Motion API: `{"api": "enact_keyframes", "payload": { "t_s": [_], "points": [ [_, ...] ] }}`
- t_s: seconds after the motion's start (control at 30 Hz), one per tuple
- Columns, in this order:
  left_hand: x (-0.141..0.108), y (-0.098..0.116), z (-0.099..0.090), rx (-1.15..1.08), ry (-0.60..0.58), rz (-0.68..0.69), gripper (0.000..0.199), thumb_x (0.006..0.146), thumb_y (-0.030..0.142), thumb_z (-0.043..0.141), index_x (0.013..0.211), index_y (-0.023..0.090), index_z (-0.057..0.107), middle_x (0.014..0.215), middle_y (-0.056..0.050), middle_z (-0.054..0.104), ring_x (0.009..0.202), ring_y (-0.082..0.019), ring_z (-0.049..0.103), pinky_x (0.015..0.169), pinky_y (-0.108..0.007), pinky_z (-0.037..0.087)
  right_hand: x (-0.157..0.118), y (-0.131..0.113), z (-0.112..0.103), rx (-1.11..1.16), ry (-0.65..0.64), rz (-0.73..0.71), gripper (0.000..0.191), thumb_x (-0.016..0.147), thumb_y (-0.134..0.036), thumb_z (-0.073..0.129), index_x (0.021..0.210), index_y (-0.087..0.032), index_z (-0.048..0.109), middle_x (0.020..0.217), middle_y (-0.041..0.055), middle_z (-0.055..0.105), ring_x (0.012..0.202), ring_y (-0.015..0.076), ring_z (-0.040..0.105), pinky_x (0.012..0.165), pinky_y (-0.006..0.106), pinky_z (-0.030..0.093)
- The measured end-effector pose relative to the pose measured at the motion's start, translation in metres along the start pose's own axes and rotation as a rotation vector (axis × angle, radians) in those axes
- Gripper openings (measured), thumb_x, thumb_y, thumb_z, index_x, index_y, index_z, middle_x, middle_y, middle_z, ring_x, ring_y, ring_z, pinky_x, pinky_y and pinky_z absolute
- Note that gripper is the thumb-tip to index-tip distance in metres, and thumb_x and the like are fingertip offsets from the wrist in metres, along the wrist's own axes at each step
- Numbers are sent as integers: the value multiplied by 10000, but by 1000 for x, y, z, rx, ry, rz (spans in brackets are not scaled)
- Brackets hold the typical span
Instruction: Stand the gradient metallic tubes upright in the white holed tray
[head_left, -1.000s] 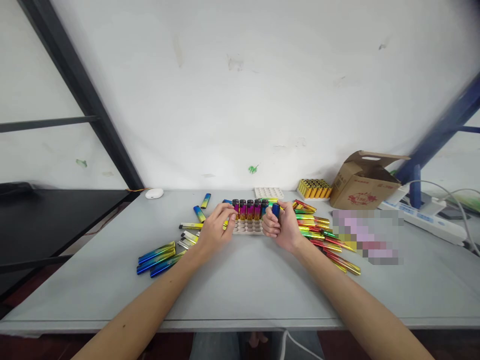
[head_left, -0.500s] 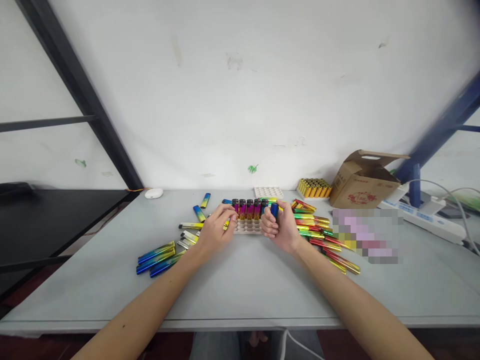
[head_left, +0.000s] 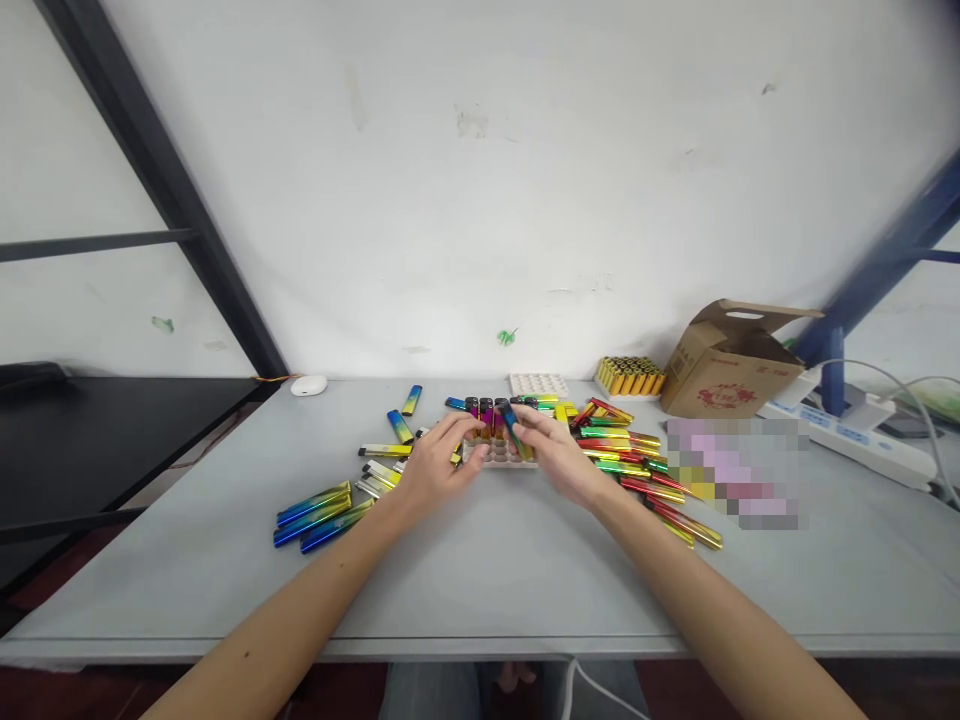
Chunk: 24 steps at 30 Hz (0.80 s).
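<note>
A blue and yellow lighter (head_left: 516, 430) leans at a tilt in my right hand (head_left: 559, 450), pinched between thumb and fingers above the tray. My left hand (head_left: 439, 462) is beside the tray's left end, thumb and fingers apart, with nothing visible in it. The white tray (head_left: 499, 453) has rows of round holes, with purple lighters (head_left: 487, 415) upright in its back row. My right hand and the lighter partly hide that row. Loose yellow lighters (head_left: 386, 451) lie left of my left hand.
Blue-yellow lighters (head_left: 311, 515) lie at left; red, green and gold ones (head_left: 615, 447) are piled at right. Farther back are another white tray (head_left: 538, 384), a block of gold lighters (head_left: 630, 377), an open cardboard box (head_left: 724, 365), a power strip (head_left: 855, 440) and a white case (head_left: 309, 386).
My right hand has gone from a fist around the blue-ended lighter to a fingertip hold, turning it and bringing it left over the tray. My left hand's thumb and fingers have spread apart.
</note>
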<state>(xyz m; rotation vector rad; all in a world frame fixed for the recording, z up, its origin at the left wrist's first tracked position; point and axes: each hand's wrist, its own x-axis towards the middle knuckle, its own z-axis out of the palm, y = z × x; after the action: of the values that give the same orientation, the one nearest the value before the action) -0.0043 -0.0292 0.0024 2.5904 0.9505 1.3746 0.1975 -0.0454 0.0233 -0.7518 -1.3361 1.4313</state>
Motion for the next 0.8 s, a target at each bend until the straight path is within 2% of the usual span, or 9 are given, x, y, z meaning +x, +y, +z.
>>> {"api": "enact_keyframes", "payload": {
  "t_s": [0.1, 0.2, 0.3, 0.43, 0.6, 0.8],
  "points": [
    [0, -1, 2, -8, 37, -1, 220, 931, 278, 511, 1130, 199, 558, 1082, -85, 614, 960, -190, 622, 855, -338, 520, -1, 8, 4, -162, 21, -79, 592, 778, -307, 708, 1305, -254, 441, 877, -11, 636, 784, 141, 589, 771, 297, 456],
    [1, -2, 5, -27, 62, 12, 182, 941, 249, 503, 1106, 213, 570, 1074, -72, 616, 1043, -196, 599, 903, -345, 503, -2, 16, 9, -269, 44, -109, 669, 755, -316, 734, 1330, -249, 399, 856, -14, 651, 756, 141, 593, 760, 306, 462],
    [3, -3, 3, -44, 78, 29, 160, 940, 233, 513, 1084, 213, 579, 1065, -68, 621, 1061, -194, 592, 921, -349, 496, -3, 18, 11, -418, 73, -168, 606, 770, -323, 714, 1305, -253, 437, 921, 19, 672, 841, 175, 619, 809, 339, 467],
    [6, -7, -5, -25, 111, -10, 161, 946, 240, 510, 1085, 207, 585, 1053, -68, 632, 1024, -190, 603, 905, -344, 496, -6, 13, 10, -655, 187, -312, 483, 821, -302, 649, 1275, -272, 484, 1063, 61, 671, 1038, 241, 601, 939, 418, 423],
    [7, -16, -13, 47, 89, -65, 225, 976, 292, 450, 1139, 204, 578, 1053, -74, 654, 992, -198, 612, 876, -356, 506, -7, 7, 6, -687, 210, -360, 366, 868, -283, 568, 1230, -269, 516, 1019, 47, 664, 975, 227, 608, 906, 393, 439],
    [4, -26, -13, 148, 36, -62, 251, 981, 309, 441, 1183, 202, 546, 1069, -81, 651, 985, -205, 618, 865, -359, 511, -5, 9, 3, -663, 199, -390, 290, 861, -269, 558, 1149, -254, 580, 902, 27, 666, 872, 209, 607, 850, 363, 455]
  ]
}}
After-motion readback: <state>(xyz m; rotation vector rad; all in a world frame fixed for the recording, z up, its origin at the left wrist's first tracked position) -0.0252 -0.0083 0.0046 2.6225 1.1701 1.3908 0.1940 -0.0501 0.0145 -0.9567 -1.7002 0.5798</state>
